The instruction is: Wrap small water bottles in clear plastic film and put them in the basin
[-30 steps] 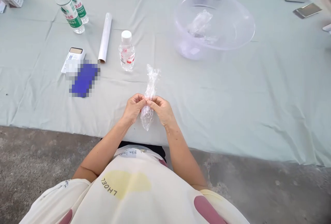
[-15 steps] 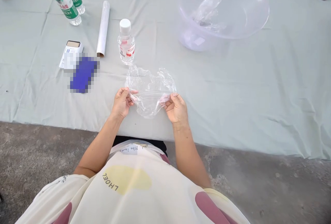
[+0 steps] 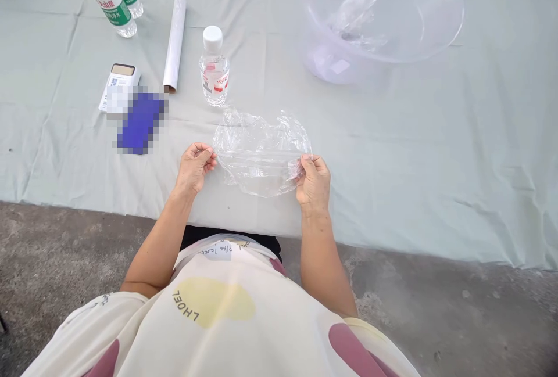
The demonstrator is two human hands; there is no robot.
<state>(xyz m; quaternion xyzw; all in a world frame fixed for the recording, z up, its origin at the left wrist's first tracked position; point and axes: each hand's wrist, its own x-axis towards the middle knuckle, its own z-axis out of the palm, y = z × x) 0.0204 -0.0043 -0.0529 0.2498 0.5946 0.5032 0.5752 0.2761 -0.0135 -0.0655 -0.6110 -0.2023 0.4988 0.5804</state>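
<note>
As clear film (image 3: 261,162) spans the gap, left hand (image 3: 195,167) and right hand (image 3: 314,178) pinch its ends

I've got the film near the table's front edge, in front of the wearer, wrinkled, see-through, spread sideways. Left hand: thumb and fingers closed on its left end. Right hand: thumb on top, fingers curled around the right end. Whether the film's underside touches the tablecloth (image 3: 414,162), I can't tell.

Just past the film's far edge I see an upright small bottle (image 3: 214,78), white cap, clear contents, red-and-white label. Left of that, a white roll (image 3: 175,43) lying lengthwise. Nearer, further left: a white device (image 3: 115,81) and a blue item (image 3: 140,124), both partly or wholly pixelated, so I can't identify either.

Far left, two green-label bottles (image 3: 108,2) stand close together, tops cut off by the frame. Far right, a translucent basin (image 3: 325,57) with crumpled clear plastic (image 3: 357,8) inside. Cloth is pale grey-green, creased. Below the edge: printed cream shirt (image 3: 218,336), grey concrete floor (image 3: 65,249).
</note>
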